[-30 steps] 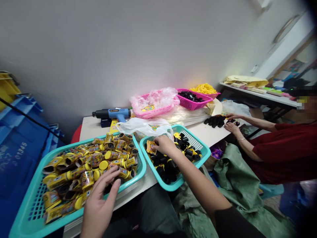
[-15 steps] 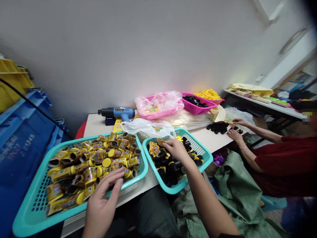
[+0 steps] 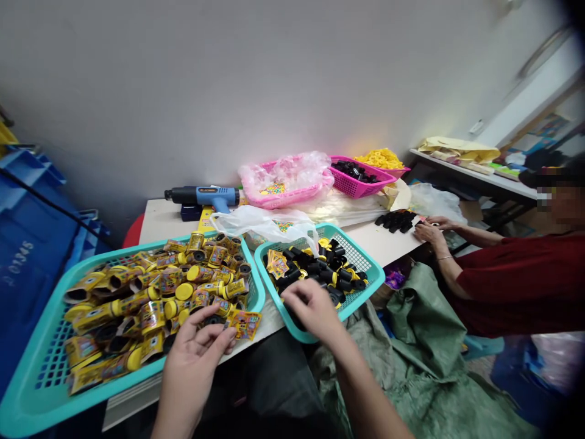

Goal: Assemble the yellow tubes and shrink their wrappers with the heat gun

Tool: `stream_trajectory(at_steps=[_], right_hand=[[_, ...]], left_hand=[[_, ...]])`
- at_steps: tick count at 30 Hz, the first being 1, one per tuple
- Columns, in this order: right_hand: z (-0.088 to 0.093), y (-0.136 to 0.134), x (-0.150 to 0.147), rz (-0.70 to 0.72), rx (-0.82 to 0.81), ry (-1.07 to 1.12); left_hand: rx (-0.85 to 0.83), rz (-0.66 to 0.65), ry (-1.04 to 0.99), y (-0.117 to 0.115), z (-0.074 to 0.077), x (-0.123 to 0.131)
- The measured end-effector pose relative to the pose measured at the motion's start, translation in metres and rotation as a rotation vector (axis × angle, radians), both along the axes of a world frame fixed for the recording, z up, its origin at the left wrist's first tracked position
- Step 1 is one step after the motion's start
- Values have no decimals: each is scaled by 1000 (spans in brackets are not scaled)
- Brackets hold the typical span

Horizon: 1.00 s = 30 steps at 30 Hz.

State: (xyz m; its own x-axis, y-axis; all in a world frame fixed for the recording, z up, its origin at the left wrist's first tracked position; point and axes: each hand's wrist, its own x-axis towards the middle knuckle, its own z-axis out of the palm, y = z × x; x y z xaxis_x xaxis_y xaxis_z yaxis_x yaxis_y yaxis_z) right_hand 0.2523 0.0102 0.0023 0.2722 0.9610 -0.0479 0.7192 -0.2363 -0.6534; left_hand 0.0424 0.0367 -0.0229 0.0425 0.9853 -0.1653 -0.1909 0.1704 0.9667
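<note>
My left hand [image 3: 196,360] pinches a yellow printed shrink label [image 3: 245,324] between thumb and fingers, in front of the left turquoise basket [image 3: 43,405]. That basket is heaped with small bottles [image 3: 152,316] with yellow lids, wrapped in similar loose labels. Over the near edge of the right turquoise basket [image 3: 379,277] is my right hand [image 3: 313,308], its fingers curled together; what they hold, if anything, is hidden. Black bottles [image 3: 326,268] with yellow parts fill this basket. A small stack of flat labels [image 3: 276,264] lies on them at the left.
Behind the baskets lie a blue heat gun [image 3: 205,196], a plastic bag [image 3: 269,224] and pink baskets [image 3: 361,188]. A co-worker's hands [image 3: 432,228] handle black pieces [image 3: 397,221] at the right. Blue crates [image 3: 34,213] stand on the left, green sacking [image 3: 420,317] below right.
A label that my right hand held over the right basket is now in my left hand. The right hand has moved down and nearer, to the basket's front. The view has shifted slightly.
</note>
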Motion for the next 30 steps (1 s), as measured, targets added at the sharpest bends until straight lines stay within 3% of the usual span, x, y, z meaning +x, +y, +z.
stream_trajectory(at_steps=[2,4,7,10,15,20,22,26,30], right_hand=[[1,10,29,-133,-114,-212],[-3,20,48,-199,-214,-273],[-12,27,59,-172,-283,-279],[-12,27,61,-93,-233,-206],[-1,14,52,-2,-78,61],[-6,-5,11,201,140,857],[-9,-8,-6,236,193,1057],[-10,-7,-23,313,159,1091],[-11,-6,-19,402,56,1033]], left_hand=[[-8,-17,16,1,-1,-5],[2,-31,29,0,-3,-8],[62,-63,90,-2,-7,-10],[87,-102,143,-3,-9,-12],[53,7,122,-1,-4,-11],[66,-1,146,-2,-2,-14],[93,-48,175,-3,-7,-18],[113,-129,189,-4,-17,-23],[100,-202,176,-4,-16,-24]])
